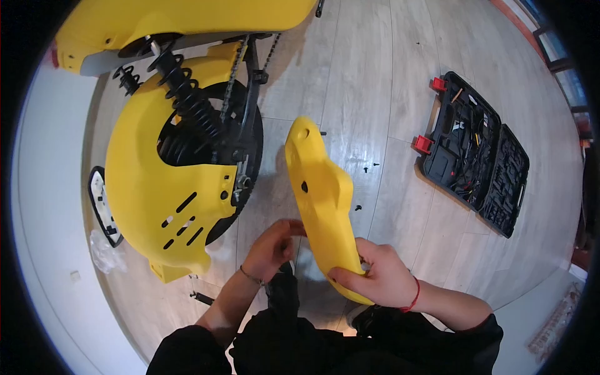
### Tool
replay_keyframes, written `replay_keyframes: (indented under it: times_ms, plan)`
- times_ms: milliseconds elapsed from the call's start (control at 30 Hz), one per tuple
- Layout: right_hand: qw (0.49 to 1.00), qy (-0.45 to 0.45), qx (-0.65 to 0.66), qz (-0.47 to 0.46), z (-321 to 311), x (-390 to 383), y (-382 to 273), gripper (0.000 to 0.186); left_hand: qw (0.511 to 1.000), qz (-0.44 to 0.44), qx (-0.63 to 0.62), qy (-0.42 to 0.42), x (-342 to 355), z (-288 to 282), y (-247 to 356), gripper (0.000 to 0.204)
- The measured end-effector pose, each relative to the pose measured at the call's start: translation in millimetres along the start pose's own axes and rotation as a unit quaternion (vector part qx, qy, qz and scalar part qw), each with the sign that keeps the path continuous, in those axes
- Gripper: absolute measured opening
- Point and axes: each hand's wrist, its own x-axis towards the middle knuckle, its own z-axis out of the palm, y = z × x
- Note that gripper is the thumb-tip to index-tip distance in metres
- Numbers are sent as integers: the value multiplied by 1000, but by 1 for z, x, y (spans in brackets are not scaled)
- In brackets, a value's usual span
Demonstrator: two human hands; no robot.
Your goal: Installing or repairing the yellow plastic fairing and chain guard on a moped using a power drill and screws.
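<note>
My right hand (381, 275) grips the lower end of a long, curved yellow plastic cover (322, 194), thumb on its face. The cover stands roughly upright, with a round hole near its top and a dark hole below that. My left hand (270, 250) is at the cover's left edge, its index finger reaching to that edge and the other fingers curled. What those fingers hold, if anything, is hidden. Left of the cover is a vehicle's rear wheel (255, 169) under a slotted yellow fender (140, 181), with a black coil-spring shock absorber (181, 87) above.
Several small black screws (358, 208) lie on the wood-look floor (412, 206) right of the cover. An open black tool case (465, 144) with red latches sits farther right. Yellow bodywork (206, 15) spans the far left. A clear plastic bag (107, 252) lies by the left wall.
</note>
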Motion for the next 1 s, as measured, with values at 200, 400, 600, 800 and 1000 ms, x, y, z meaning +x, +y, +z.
replay_keyframes:
  times_ms: [200,400,600,800,1000]
  plan:
    - [995,84,52,1,-32,6,8,29,992,-21,95,-83,-3,39,4,33]
    - [988,150,26,-12,-75,-8,5,26,991,-38,125,2,-12,74,22,26]
    - [976,212,0,51,-93,-69,-17,20,985,-98,95,107,-125,114,28,21]
    - [979,189,-29,74,-62,-144,-122,19,956,-166,192,146,-283,164,13,16]
    - [988,129,-67,56,0,-212,-211,19,949,-193,68,239,-407,206,-42,17]
